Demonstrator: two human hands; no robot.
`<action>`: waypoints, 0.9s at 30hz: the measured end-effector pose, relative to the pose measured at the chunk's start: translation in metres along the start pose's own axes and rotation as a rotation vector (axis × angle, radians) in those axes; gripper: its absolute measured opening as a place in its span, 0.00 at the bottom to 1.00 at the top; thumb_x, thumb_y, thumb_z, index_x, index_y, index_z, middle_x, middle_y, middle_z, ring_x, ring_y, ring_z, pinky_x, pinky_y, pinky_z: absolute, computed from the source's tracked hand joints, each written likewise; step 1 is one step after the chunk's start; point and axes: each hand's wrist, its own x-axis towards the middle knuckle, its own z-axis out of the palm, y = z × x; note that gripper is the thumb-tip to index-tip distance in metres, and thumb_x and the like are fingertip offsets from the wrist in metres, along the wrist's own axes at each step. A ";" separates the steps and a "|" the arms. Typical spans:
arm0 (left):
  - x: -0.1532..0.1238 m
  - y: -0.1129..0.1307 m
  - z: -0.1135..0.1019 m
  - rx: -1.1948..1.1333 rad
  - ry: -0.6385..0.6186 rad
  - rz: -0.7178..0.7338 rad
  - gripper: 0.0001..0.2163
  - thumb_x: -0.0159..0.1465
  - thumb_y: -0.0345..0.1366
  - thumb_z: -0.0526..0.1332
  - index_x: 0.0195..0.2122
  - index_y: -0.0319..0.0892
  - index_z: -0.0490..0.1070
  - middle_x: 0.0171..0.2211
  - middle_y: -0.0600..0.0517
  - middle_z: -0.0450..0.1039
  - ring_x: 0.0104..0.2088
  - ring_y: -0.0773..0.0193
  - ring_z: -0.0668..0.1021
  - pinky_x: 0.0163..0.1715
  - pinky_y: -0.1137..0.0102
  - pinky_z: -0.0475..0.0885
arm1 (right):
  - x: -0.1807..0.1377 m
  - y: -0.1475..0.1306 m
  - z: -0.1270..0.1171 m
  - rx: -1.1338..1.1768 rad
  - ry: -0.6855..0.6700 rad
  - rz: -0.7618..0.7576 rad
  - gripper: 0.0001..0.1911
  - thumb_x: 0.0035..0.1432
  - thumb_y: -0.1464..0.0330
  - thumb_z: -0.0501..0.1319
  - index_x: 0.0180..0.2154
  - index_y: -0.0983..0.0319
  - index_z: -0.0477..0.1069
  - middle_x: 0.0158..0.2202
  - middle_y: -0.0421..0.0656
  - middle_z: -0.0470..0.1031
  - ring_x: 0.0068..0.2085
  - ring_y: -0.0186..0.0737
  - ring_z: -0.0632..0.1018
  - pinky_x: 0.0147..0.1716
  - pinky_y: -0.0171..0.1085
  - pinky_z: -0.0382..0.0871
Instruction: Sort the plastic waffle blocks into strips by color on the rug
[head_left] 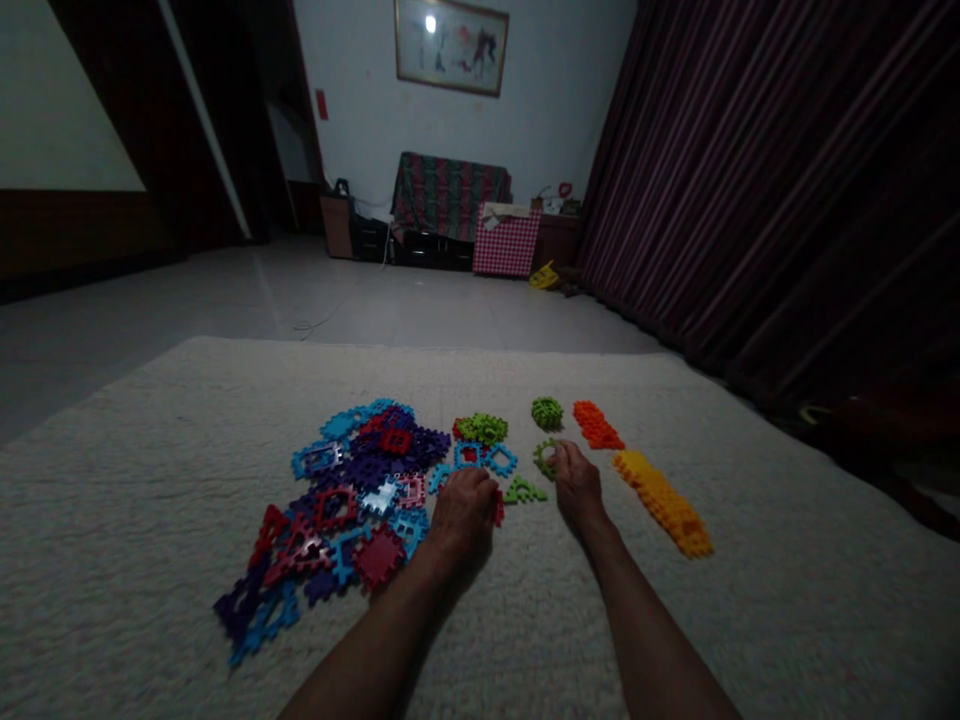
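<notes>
My right hand (577, 482) pinches the edge of a green ring-shaped interlocking piece (541, 458), just in front of a round green stack (547, 412). To its left, my left hand (466, 505) is closed low over the pile's right edge; red shows beside its fingers, but what they hold is hidden. A green triangular piece (523, 490) lies between the hands. Blue frame pieces (501, 459) and a heap of green pieces (482, 428) sit beyond my left hand. Further left spreads a mixed pile of purple, blue and red pieces (379, 555).
At the right, an orange row (597, 425) and a yellow row (664, 503) of pieces lie on the pale mat (787, 600). Past the mat's far edge are tiled floor, a red checked box (507, 240) and dark curtains (720, 180) on the right.
</notes>
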 end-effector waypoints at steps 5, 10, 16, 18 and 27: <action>-0.001 0.001 -0.001 -0.019 0.008 0.006 0.09 0.66 0.29 0.57 0.38 0.42 0.77 0.42 0.46 0.77 0.45 0.56 0.75 0.49 0.59 0.71 | 0.003 0.007 0.001 -0.126 0.169 -0.030 0.26 0.60 0.59 0.52 0.54 0.68 0.69 0.50 0.57 0.73 0.48 0.50 0.75 0.48 0.44 0.68; -0.001 0.003 -0.002 -0.029 0.017 -0.007 0.08 0.66 0.29 0.57 0.37 0.42 0.77 0.42 0.46 0.77 0.45 0.56 0.75 0.49 0.59 0.71 | -0.007 -0.008 -0.004 -0.341 0.127 0.091 0.29 0.60 0.55 0.58 0.55 0.68 0.70 0.48 0.58 0.71 0.48 0.53 0.74 0.48 0.44 0.67; -0.002 0.001 0.000 -0.036 0.027 0.015 0.08 0.66 0.30 0.57 0.39 0.42 0.77 0.42 0.46 0.77 0.45 0.56 0.75 0.49 0.59 0.71 | -0.012 -0.034 -0.003 -0.551 0.026 0.066 0.26 0.59 0.54 0.60 0.53 0.64 0.72 0.48 0.55 0.71 0.50 0.54 0.72 0.48 0.43 0.65; -0.002 0.000 0.001 -0.034 0.030 0.016 0.09 0.66 0.30 0.57 0.39 0.43 0.77 0.42 0.47 0.77 0.45 0.57 0.75 0.48 0.59 0.71 | -0.005 -0.034 -0.002 -0.560 -0.023 0.050 0.23 0.59 0.58 0.60 0.51 0.64 0.73 0.48 0.54 0.71 0.51 0.52 0.72 0.49 0.42 0.64; -0.001 0.003 -0.003 -0.045 0.009 0.002 0.09 0.67 0.30 0.56 0.40 0.43 0.77 0.42 0.46 0.77 0.46 0.57 0.75 0.49 0.59 0.69 | 0.007 -0.016 0.001 -0.462 -0.029 0.075 0.34 0.54 0.55 0.61 0.58 0.67 0.66 0.53 0.59 0.67 0.55 0.59 0.69 0.52 0.47 0.65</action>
